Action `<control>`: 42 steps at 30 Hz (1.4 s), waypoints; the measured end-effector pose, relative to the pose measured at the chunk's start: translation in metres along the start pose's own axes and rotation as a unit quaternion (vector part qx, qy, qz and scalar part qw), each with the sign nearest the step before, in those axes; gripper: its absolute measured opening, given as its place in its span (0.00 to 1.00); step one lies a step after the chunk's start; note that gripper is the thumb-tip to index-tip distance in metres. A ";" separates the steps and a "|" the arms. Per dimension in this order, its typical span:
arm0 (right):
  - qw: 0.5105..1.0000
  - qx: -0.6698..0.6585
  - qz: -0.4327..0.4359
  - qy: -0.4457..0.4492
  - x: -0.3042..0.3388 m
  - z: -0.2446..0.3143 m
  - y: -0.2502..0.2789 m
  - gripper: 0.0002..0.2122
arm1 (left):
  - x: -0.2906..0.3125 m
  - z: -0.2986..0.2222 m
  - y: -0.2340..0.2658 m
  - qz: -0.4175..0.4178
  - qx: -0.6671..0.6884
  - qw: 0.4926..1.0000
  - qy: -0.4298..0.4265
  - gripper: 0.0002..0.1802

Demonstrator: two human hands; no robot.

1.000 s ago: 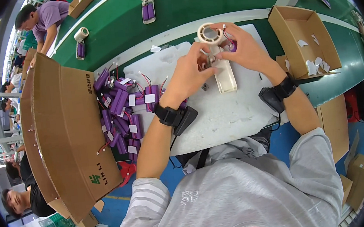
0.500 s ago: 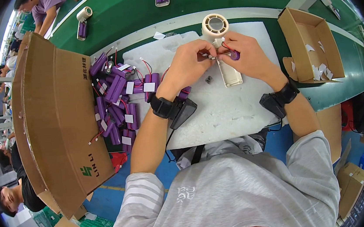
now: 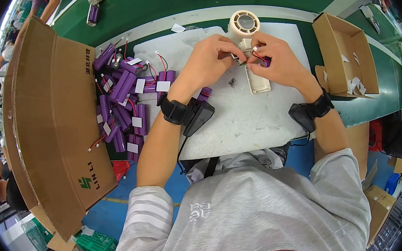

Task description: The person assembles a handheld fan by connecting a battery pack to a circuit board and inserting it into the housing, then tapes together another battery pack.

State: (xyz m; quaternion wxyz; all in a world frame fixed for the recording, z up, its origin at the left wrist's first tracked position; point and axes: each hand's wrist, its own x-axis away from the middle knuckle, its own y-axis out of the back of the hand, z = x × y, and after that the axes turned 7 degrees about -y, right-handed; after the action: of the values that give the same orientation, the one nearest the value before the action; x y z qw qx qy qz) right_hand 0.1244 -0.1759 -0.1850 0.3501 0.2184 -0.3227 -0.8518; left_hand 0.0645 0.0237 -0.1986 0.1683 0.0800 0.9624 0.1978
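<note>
While left hand (image 3: pixel 211 59) pinches small part (image 3: pixel 242 63) upper centre, right hand (image 3: pixel 276 65) clamps purple battery (image 3: pixel 267 62) in fingers over fan housing (image 3: pixel 259 82).

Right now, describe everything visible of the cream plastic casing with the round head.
The cream, plastic-looking casing has a round, spoked head and a shallow, open, rectangular handle. It lies on the white foam-like slab, head at the far end. The left hand and right hand cover part of its middle; contact is unclear.
</note>
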 end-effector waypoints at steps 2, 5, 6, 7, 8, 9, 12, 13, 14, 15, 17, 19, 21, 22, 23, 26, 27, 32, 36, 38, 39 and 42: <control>1.000 0.013 -0.002 0.011 0.000 0.000 0.000 0.06 | 0.001 -0.001 0.000 0.023 -0.005 0.999 0.033 0.10; 0.999 0.037 -0.003 0.021 0.001 0.003 0.001 0.06 | 0.000 -0.010 0.000 0.071 -0.017 0.993 0.098 0.10; 0.998 0.055 -0.003 0.025 0.001 0.005 0.002 0.05 | 0.000 -0.009 -0.003 0.047 0.016 0.995 0.082 0.08; 0.997 0.073 -0.003 0.029 0.001 0.006 0.001 0.05 | 0.000 -0.008 -0.007 0.023 0.050 0.996 0.065 0.07; 0.997 0.072 -0.004 0.029 0.001 0.005 0.000 0.05 | -0.001 -0.009 -0.009 0.000 0.082 0.995 0.048 0.06; 0.995 0.088 -0.012 0.037 0.002 0.004 -0.001 0.05 | -0.001 -0.009 -0.009 0.001 0.082 0.995 0.049 0.06; 0.991 0.119 -0.030 0.052 0.003 0.003 -0.003 0.05 | -0.001 -0.011 -0.011 -0.015 0.162 0.982 0.092 0.06; 0.989 0.131 -0.028 0.055 0.003 0.004 -0.004 0.05 | -0.001 -0.009 -0.010 -0.014 0.162 0.982 0.093 0.06; 0.988 0.144 -0.026 0.058 0.003 0.005 -0.004 0.05 | -0.002 -0.006 -0.009 -0.007 0.160 0.984 0.083 0.07; 0.986 0.156 -0.025 0.061 0.002 0.006 -0.004 0.05 | -0.002 -0.003 -0.007 0.000 0.159 0.985 0.072 0.08; 0.985 0.165 -0.023 0.053 0.003 0.008 -0.006 0.05 | -0.001 0.000 -0.007 0.008 0.157 0.986 0.062 0.09; 0.981 0.188 -0.020 0.036 0.004 0.009 -0.007 0.05 | -0.001 -0.010 -0.007 0.003 0.181 0.980 0.086 0.09; 0.980 0.195 -0.021 0.030 0.005 0.009 -0.008 0.05 | -0.002 -0.011 -0.006 0.003 0.192 0.976 0.099 0.09; 0.979 0.203 -0.020 0.025 0.005 0.008 -0.009 0.04 | -0.001 -0.009 -0.005 0.010 0.180 0.979 0.092 0.08; 0.977 0.210 -0.019 0.021 0.005 0.008 -0.009 0.04 | 0.000 -0.009 -0.003 0.017 0.168 0.982 0.085 0.08; 0.976 0.208 -0.038 0.042 0.005 0.004 -0.010 0.04 | -0.002 -0.008 -0.004 0.015 0.162 0.983 0.084 0.08; 0.976 0.208 -0.046 0.054 0.004 0.003 -0.009 0.04 | -0.003 -0.008 -0.005 0.003 0.170 0.981 0.089 0.08; 0.997 0.052 -0.062 0.021 0.002 -0.004 -0.007 0.05 | -0.005 -0.004 -0.003 -0.028 0.233 0.966 0.108 0.08; 0.993 -0.044 -0.100 0.048 0.000 -0.005 -0.006 0.05 | -0.004 -0.004 -0.001 -0.024 0.229 0.965 0.125 0.09; 0.991 -0.104 -0.082 0.008 0.000 -0.005 -0.005 0.05 | -0.004 -0.004 -0.001 -0.023 0.232 0.964 0.127 0.09; 0.988 -0.133 -0.072 -0.011 -0.001 -0.005 -0.005 0.04 | -0.004 -0.005 -0.001 -0.022 0.233 0.964 0.127 0.09; 0.988 -0.137 -0.062 -0.022 -0.001 -0.006 -0.007 0.04 | -0.003 -0.004 0.000 -0.022 0.239 0.962 0.128 0.09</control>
State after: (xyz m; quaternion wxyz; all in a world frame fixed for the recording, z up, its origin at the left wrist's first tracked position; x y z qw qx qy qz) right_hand 0.1256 -0.1739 -0.1937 0.3164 0.1690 -0.1963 -0.9126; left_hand 0.0657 0.0214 -0.1944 0.0239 0.0711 0.9966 -0.0329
